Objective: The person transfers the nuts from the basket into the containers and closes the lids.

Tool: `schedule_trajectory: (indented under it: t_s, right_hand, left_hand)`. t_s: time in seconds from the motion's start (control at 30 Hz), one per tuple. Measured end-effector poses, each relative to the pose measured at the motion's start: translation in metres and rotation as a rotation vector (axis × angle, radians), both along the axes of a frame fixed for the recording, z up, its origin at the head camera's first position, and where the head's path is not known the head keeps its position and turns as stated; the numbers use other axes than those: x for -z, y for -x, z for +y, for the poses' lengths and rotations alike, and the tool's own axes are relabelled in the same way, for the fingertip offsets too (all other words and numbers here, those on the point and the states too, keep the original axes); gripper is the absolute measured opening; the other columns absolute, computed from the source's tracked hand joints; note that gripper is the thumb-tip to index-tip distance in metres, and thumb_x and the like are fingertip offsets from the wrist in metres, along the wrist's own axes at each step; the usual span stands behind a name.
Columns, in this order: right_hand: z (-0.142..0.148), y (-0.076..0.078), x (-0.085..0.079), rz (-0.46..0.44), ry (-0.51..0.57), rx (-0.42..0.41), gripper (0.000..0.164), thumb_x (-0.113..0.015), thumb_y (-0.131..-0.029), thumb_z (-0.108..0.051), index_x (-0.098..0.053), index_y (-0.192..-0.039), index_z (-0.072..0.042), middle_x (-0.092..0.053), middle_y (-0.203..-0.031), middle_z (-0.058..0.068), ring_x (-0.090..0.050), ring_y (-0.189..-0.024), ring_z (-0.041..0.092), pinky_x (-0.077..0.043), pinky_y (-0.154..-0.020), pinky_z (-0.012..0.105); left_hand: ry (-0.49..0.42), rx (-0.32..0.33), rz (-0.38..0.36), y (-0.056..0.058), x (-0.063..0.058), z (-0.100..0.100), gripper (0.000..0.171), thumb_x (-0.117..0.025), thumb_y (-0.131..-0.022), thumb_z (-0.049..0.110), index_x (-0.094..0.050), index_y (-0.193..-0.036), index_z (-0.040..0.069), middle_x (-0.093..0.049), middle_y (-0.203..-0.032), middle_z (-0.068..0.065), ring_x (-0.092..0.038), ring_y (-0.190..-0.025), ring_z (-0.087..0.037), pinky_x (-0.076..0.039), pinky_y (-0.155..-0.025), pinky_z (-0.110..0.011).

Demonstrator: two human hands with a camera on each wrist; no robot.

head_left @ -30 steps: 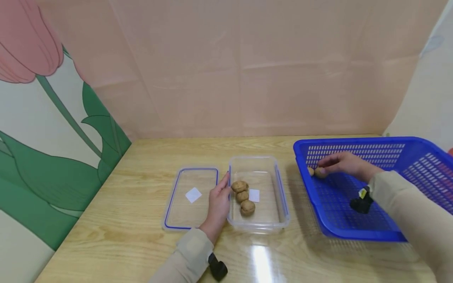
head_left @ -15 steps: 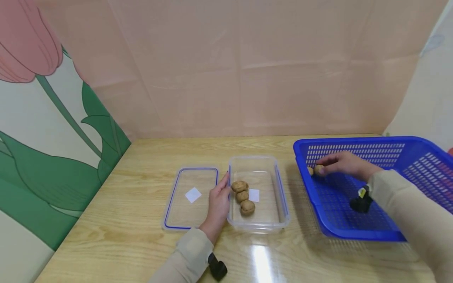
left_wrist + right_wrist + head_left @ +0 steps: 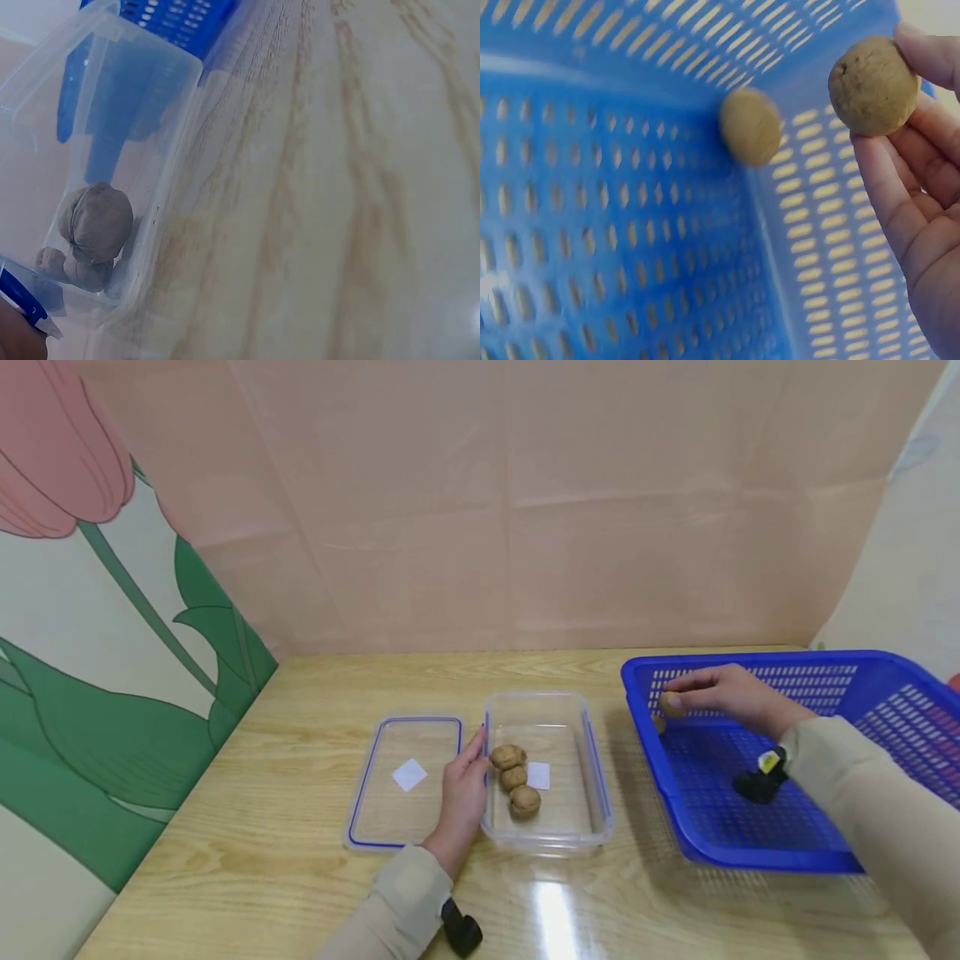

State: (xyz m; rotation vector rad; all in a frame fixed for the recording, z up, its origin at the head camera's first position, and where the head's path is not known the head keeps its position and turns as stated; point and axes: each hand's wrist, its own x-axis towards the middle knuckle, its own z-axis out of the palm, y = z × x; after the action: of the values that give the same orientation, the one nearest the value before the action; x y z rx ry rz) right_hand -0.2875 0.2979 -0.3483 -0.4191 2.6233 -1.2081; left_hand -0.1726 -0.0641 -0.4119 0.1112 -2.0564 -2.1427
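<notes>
A walnut is pinched between the thumb and fingers of my right hand, raised above the floor of the blue basket. Below it, a second walnut lies in the basket's corner, partly seen in the head view. My left hand rests along the left side of a clear plastic container, its fingers fairly straight against the wall. Inside that container, walnuts sit in a row by the left wall. The left wrist view catches only a bit of the hand at its lower left edge.
Left of the container, a clear lid with a blue seal lies flat on the wooden table. A pinkish sheet hangs behind the table. The basket's slotted walls rise around the right hand.
My right hand has lifted one walnut up off the basket floor and slightly left, away from the other walnut. The left hand and the container have stayed in place.
</notes>
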Motion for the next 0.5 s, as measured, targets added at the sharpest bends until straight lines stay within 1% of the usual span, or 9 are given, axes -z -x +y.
schedule_trajectory:
  t_s: [0.1, 0.17, 0.23, 0.3, 0.33, 0.43, 0.5]
  right_hand:
    - [-0.002, -0.002, -0.005, 0.007, 0.047, 0.008, 0.044, -0.065, -0.085, -0.027, -0.06, -0.12, 0.0, -0.064, -0.098, -0.024, -0.057, -0.091, -0.006, -0.043, -0.078, 0.012]
    - [-0.004, -0.004, -0.009, -0.006, 0.111, 0.023, 0.039, -0.064, -0.087, -0.025, -0.061, -0.119, -0.003, -0.065, -0.096, -0.024, -0.058, -0.091, -0.006, -0.044, -0.078, 0.011]
    - [-0.006, -0.005, -0.011, -0.018, 0.192, 0.034, 0.031, -0.062, -0.088, -0.022, -0.065, -0.115, -0.008, -0.066, -0.095, -0.023, -0.059, -0.089, -0.006, -0.046, -0.077, 0.01]
    - [-0.01, -0.005, -0.013, -0.029, 0.303, 0.038, 0.021, -0.061, -0.089, -0.017, -0.068, -0.109, -0.014, -0.068, -0.092, -0.019, -0.061, -0.087, -0.004, -0.049, -0.076, 0.011]
    - [-0.012, -0.005, -0.014, -0.034, 0.366, 0.036, 0.02, -0.06, -0.089, -0.013, -0.069, -0.106, -0.017, -0.069, -0.091, -0.017, -0.062, -0.086, -0.003, -0.051, -0.075, 0.011]
    - [-0.018, -0.007, -0.017, -0.014, 0.492, 0.019, 0.025, -0.058, -0.089, -0.005, -0.071, -0.099, -0.023, -0.07, -0.09, -0.014, -0.064, -0.084, -0.001, -0.052, -0.074, 0.012]
    - [-0.023, -0.01, -0.02, -0.002, 0.552, 0.015, 0.027, -0.057, -0.088, -0.003, -0.072, -0.097, -0.024, -0.071, -0.088, -0.012, -0.064, -0.083, 0.0, -0.052, -0.073, 0.011]
  left_hand:
    - [-0.003, 0.004, -0.001, 0.0, 0.0, 0.0, 0.046, -0.042, -0.088, -0.002, -0.043, -0.134, 0.002, -0.041, -0.142, -0.008, -0.031, -0.135, -0.026, -0.023, -0.113, -0.038]
    - [-0.003, 0.004, -0.006, 0.0, 0.0, 0.0, 0.046, -0.042, -0.088, -0.002, -0.043, -0.135, 0.003, -0.041, -0.142, -0.008, -0.03, -0.135, -0.026, -0.023, -0.113, -0.038]
    - [-0.002, 0.004, -0.01, 0.0, 0.0, 0.0, 0.047, -0.042, -0.088, -0.002, -0.043, -0.135, 0.003, -0.041, -0.142, -0.008, -0.03, -0.135, -0.026, -0.023, -0.113, -0.038]
    - [-0.003, 0.004, -0.01, 0.0, 0.0, 0.0, 0.047, -0.041, -0.088, -0.002, -0.043, -0.135, 0.003, -0.04, -0.142, -0.008, -0.03, -0.135, -0.026, -0.023, -0.113, -0.039]
    - [-0.004, 0.004, -0.01, 0.0, 0.0, 0.0, 0.047, -0.041, -0.088, -0.002, -0.043, -0.135, 0.003, -0.04, -0.142, -0.008, -0.03, -0.135, -0.026, -0.023, -0.113, -0.039]
    - [-0.004, 0.006, -0.011, 0.0, 0.0, 0.0, 0.047, -0.041, -0.088, -0.002, -0.043, -0.135, 0.003, -0.04, -0.142, -0.008, -0.03, -0.135, -0.026, -0.022, -0.113, -0.039]
    - [-0.006, 0.007, -0.014, -0.001, 0.0, 0.0, 0.047, -0.041, -0.088, -0.002, -0.042, -0.135, 0.003, -0.04, -0.143, -0.008, -0.03, -0.136, -0.026, -0.022, -0.113, -0.039]
